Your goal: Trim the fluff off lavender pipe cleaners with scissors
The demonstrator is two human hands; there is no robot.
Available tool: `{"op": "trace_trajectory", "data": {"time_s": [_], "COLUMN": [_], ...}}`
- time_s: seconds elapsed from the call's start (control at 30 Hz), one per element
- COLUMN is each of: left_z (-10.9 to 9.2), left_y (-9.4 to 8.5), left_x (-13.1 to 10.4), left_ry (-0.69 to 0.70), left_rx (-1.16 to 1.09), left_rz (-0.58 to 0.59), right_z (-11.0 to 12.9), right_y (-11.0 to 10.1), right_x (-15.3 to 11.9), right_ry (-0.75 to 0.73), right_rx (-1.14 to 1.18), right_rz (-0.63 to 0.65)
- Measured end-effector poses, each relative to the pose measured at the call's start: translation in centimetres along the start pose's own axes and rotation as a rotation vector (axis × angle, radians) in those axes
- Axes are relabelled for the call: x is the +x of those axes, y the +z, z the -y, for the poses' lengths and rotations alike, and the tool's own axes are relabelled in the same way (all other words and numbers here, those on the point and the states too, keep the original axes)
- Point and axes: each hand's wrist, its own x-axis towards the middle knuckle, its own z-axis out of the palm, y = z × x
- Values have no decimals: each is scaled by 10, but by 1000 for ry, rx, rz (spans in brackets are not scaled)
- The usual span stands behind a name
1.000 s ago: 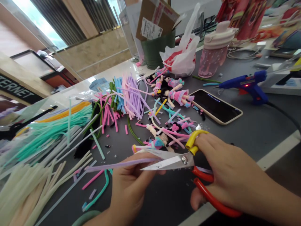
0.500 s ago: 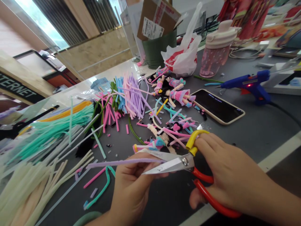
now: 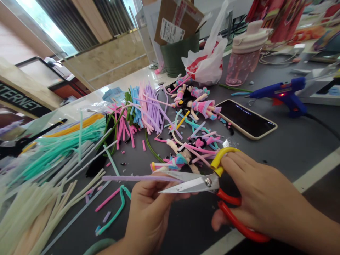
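Between the fingers of my left hand is a lavender pipe cleaner, its free end pointing left. My right hand grips scissors with red and yellow handles. The blades are parted, and the end of the pipe cleaner lies between them. Just beyond the blades, a small pipe-cleaner doll lies on the table. Several finished-looking dolls in pink and purple rest farther back. Trimmed pieces and a bent teal pipe cleaner lie left of my left hand.
Bundles of cut lavender pipe cleaners stand mid-table. Long green and cream ones spread at left. A phone, a lit blue glue gun, a pink bottle and a plastic bag occupy the right and back.
The free end of the lavender pipe cleaner has risen slightly and shifted a little right. The scissors stay around its other end, with blades still parted; both hands have barely moved.
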Motion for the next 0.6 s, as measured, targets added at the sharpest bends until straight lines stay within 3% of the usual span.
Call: {"op": "trace_trajectory", "data": {"time_s": [0.6], "left_z": [3], "left_y": [-3], "left_x": [0], "left_ry": [-54], "left_rx": [-71], "left_rz": [-38], "right_z": [0], "right_y": [-5], "right_x": [0], "right_ry": [-53], "right_rx": [-66], "right_rz": [-53]}}
